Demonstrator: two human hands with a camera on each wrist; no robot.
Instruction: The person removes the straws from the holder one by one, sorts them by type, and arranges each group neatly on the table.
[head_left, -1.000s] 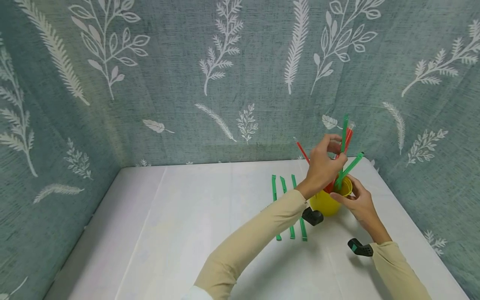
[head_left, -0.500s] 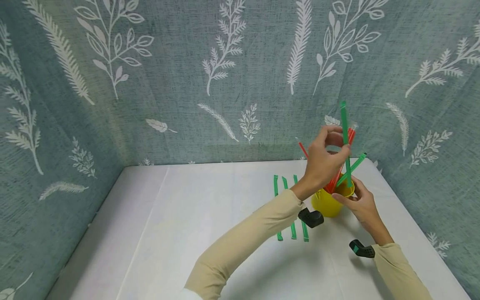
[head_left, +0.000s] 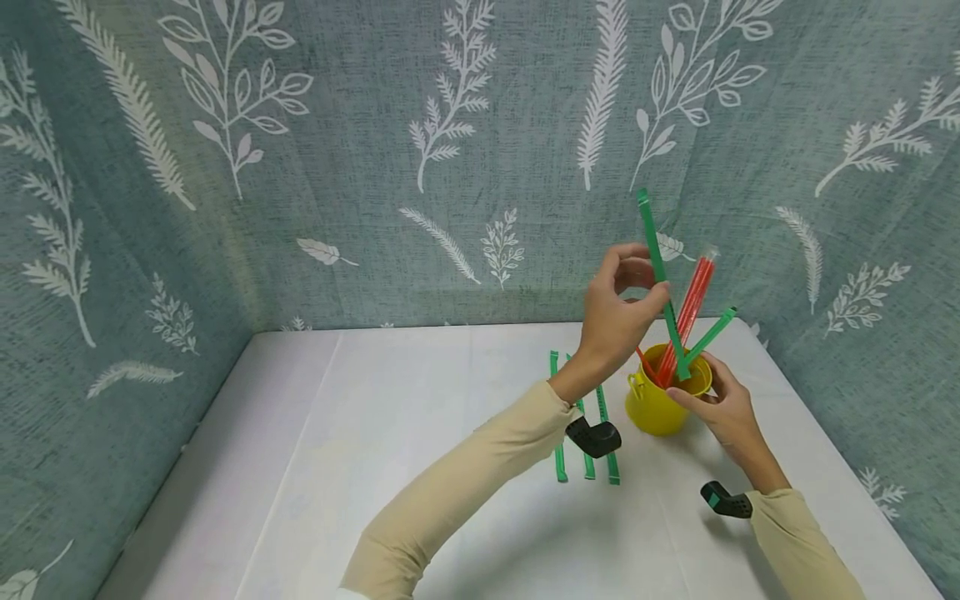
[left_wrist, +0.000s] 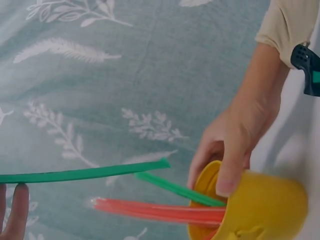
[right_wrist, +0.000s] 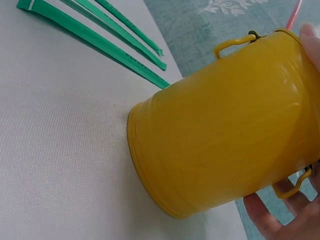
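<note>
My left hand (head_left: 617, 304) pinches a long green wrapped straw (head_left: 654, 237) between thumb and fingers. In the left wrist view the straw's lower end (left_wrist: 162, 163) lies clear of the bucket's mouth. My right hand (head_left: 726, 410) grips the rim of a small yellow bucket (head_left: 654, 414), thumb at the near side. Inside the bucket stand red straws in clear wrapping (head_left: 693, 292) and another green wrapped straw (head_left: 712, 333), leaning right. The right wrist view shows the bucket's yellow side (right_wrist: 220, 125) close up, fingers (right_wrist: 262, 217) beneath its rim.
Three green wrapped straws (head_left: 613, 468) lie side by side on the white table (head_left: 375, 450), left of the bucket and partly behind my left forearm. A leaf-patterned curtain (head_left: 360, 150) rises behind the table and along both sides. Black cameras (head_left: 592, 437) are strapped at both wrists.
My left hand has lifted the green straw up out of the bucket and moved it left, leaving the red straws in plain sight. The right hand still holds the bucket in place.
</note>
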